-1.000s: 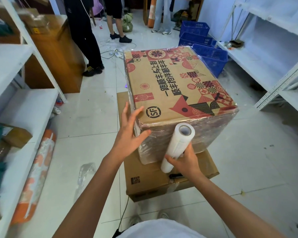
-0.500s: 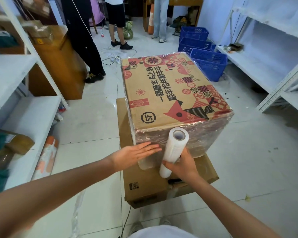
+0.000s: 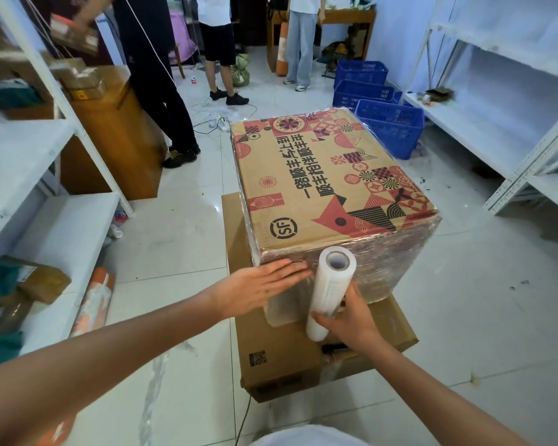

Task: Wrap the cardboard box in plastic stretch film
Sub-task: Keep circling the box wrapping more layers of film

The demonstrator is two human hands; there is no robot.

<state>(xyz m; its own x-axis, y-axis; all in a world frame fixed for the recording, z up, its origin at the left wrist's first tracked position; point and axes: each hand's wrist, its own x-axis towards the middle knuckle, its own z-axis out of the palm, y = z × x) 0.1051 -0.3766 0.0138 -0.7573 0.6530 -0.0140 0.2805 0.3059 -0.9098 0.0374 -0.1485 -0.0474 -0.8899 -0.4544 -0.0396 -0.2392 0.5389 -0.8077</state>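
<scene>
A large printed cardboard box (image 3: pixel 319 185) with red and black patterns stands on a flat plain carton (image 3: pixel 277 349) on the floor. Shiny stretch film covers its sides. My left hand (image 3: pixel 258 286) lies flat with fingers together against the near side of the box, pressing the film there. My right hand (image 3: pixel 351 320) grips the lower part of a white stretch film roll (image 3: pixel 331 288), held upright against the same side, just right of my left fingertips.
White metal shelves (image 3: pixel 23 175) run along the left and the right (image 3: pixel 496 133). Blue plastic baskets (image 3: pixel 390 123) sit behind the box. A brown cabinet (image 3: pixel 116 136) stands at left. Three people stand at the back (image 3: pixel 161 91). Loose film lies on the tiles (image 3: pixel 152 391).
My left hand dropped from the box's near left corner and now lies flat on the near side next to the roll. The roll and my right hand stayed almost still.
</scene>
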